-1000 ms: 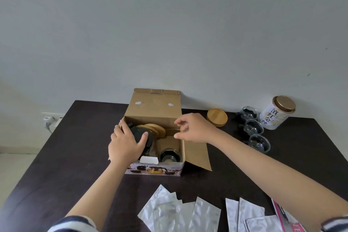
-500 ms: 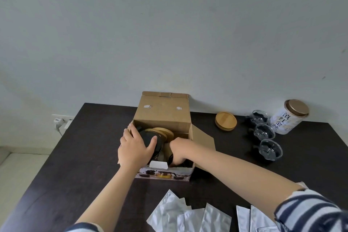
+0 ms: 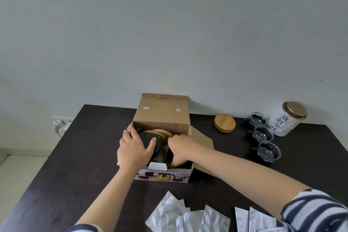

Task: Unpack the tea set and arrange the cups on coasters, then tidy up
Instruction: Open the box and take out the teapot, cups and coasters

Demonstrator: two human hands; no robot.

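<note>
An open cardboard box [image 3: 162, 117] stands in the middle of the dark table [image 3: 75, 165]. Inside it sits a teapot with a black lid [image 3: 148, 137], and my left hand [image 3: 133, 149] is spread over it, gripping. Wooden coasters [image 3: 162, 132] lean behind the teapot. My right hand [image 3: 180, 147] reaches down into the box's right compartment, its fingers curled around a dark glass cup [image 3: 169, 156] that is mostly hidden. Three glass cups [image 3: 262, 133] stand in a row at the right. A wooden coaster stack [image 3: 225, 123] lies behind the box to the right.
A white tea tin with a gold lid [image 3: 286, 120] stands at the back right by the wall. Several silver foil packets [image 3: 188, 216] lie along the table's near edge. A plug sits in a wall socket [image 3: 56, 124] at the left. The box's right flap hangs open.
My right hand left the box's rim and went down into the right compartment, onto the cup. My left hand stayed on the teapot. The view shifted slightly.
</note>
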